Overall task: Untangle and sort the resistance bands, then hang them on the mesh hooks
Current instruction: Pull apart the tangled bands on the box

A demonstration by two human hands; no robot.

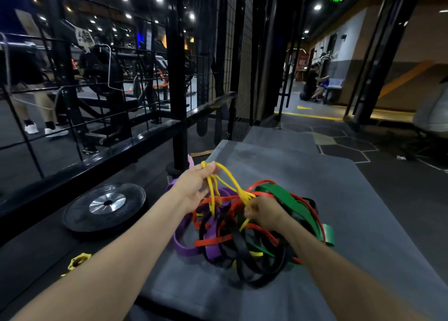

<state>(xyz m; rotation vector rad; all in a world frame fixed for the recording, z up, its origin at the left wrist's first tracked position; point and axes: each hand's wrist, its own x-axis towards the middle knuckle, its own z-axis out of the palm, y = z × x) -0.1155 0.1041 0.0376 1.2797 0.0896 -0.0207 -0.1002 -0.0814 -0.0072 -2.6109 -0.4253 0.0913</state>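
Observation:
A tangled heap of resistance bands lies on a grey mat (339,199): purple (184,246), black (264,267), red (211,242) and a wide green band (291,200). A thin yellow band (230,177) is lifted out of the heap. My left hand (194,187) pinches its upper loops above the pile. My right hand (261,213) grips a bunched part of the same yellow band lower down, right over the heap. The black wire mesh panel (145,61) stands behind to the left.
A black weight plate (104,205) lies on the floor left of the mat, with a yellow collar (78,261) near it. A black rack post (178,102) rises just beyond the heap. One person stands behind the mesh and another sits far right.

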